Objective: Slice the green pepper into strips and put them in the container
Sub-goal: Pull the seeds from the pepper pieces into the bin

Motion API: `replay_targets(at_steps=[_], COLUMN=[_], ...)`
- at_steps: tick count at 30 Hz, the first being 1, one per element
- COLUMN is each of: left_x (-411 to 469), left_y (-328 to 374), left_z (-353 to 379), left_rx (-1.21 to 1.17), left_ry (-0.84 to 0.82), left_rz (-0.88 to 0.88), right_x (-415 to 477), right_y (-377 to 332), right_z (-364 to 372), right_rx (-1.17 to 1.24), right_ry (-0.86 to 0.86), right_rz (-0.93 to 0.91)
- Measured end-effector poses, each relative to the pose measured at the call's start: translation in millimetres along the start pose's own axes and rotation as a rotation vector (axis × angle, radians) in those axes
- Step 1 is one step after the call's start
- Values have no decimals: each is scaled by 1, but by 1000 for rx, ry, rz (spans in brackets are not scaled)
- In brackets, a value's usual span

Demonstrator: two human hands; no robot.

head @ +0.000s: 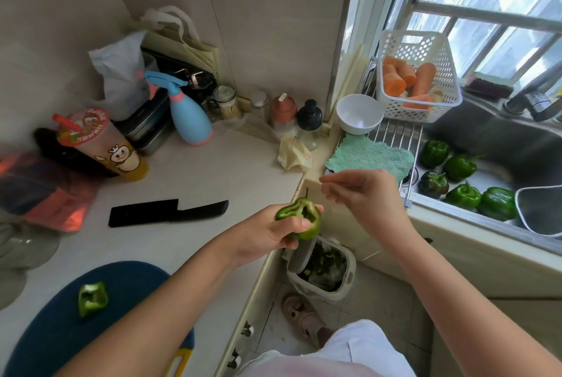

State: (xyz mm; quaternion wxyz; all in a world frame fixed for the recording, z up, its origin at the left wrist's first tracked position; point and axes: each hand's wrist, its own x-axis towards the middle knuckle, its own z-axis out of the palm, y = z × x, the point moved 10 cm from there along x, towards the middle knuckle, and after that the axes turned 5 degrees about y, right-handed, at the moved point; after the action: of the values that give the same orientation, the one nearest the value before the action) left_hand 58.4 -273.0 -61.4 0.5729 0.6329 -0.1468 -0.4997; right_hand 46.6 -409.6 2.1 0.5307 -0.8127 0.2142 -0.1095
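Kitchen corner, pale countertop (188, 169) meeting a sink (498, 133) under a window. Nearest: dark blue cutting board (54, 331) at the counter's front edge, one green pepper half (92, 298) lying on it, hollow side up. Left hand (267, 235) is curled around the other pepper half (301, 218), thumb and fingers gripping it, open side facing up, held out past the counter edge over a small bin (322, 267) on the floor; bin has green scraps inside. Right hand (362, 191) just beside and above the pepper, fingertips pinched together; can't tell whether anything is between them. Black knife (167, 212) lies flat on the counter, apart from both hands. Further back: drink cup with straw (100, 145), blue spray bottle (188, 112), jars and bags against the wall. White bowl (359, 113) and green cloth (371, 157) on the sink rack. Five whole green peppers (462, 194) in the sink basin. White basket (418, 75) with carrot pieces on the sill side.
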Motion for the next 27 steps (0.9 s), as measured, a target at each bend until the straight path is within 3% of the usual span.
replay_targets(at_steps=[5,9,13,22,27], left_x=[-25,-57,-99,-260,-325], left_y=[-12,-26,-54,-137,-172], left_z=[-24,-57,-103,-206,-233], left_rx=[-36,-91,-56,12,-129], left_ry=[61,182,441,1207,1454], left_rz=[-1,-3,-30,-213,-181], right_x=[9,11,0,-77,-119], right_y=[-8,-23,-39,-37,-25], right_z=[11,54,124,301,357], right_rx=[-136,-272,-309,-454,-522], right_ry=[-21,-147,-323,-799,-987], right_rz=[-62,-180,-287,-520,-648])
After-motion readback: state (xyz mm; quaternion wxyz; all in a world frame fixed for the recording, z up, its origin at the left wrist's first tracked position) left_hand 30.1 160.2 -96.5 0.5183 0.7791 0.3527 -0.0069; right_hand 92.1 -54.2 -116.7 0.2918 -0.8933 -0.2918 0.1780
